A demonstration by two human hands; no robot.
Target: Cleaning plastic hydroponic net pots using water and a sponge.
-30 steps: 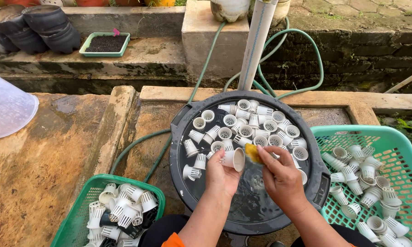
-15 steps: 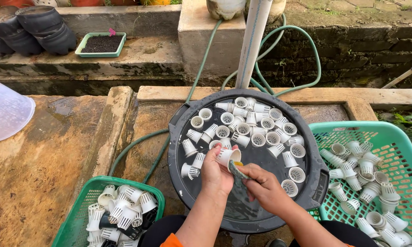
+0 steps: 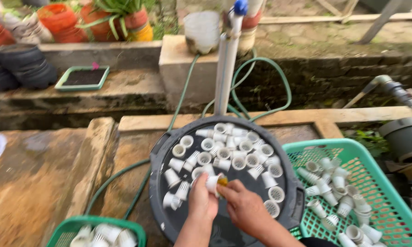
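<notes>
Left hand (image 3: pixel 203 200) curled around a small white net cup (image 3: pixel 212 183), fingers pressed together on its side, holding it tilted just above the near middle of the black round tub (image 3: pixel 158 183). Right hand (image 3: pixel 243 209) close beside, fingertips pinching a small yellow sponge (image 3: pixel 222 181) pushed into the cup's open mouth (thumb and forefinger only just visible against the rim). Both hands touching at the cup.

Floating in the tub beyond the hands, many more white net cups (image 3: pixel 233 148), some upright, some tipped over, crowded toward the far right half. Right of the tub, touching its rim, a green plastic basket (image 3: pixel 375 183) with cups scattered across its mesh floor. Near left, the corner of a second green basket (image 3: pixel 73 226), also piled with cups.

Far side of the tub: a white upright pipe (image 3: pixel 225 68) with a blue cap, and a green hose (image 3: pixel 265 84) looping behind it and trailing down the left of the tub. Farther left, on a concrete ledge, a shallow green tray (image 3: pixel 81 77) of dark soil and a stack of black pots (image 3: pixel 25 68).
</notes>
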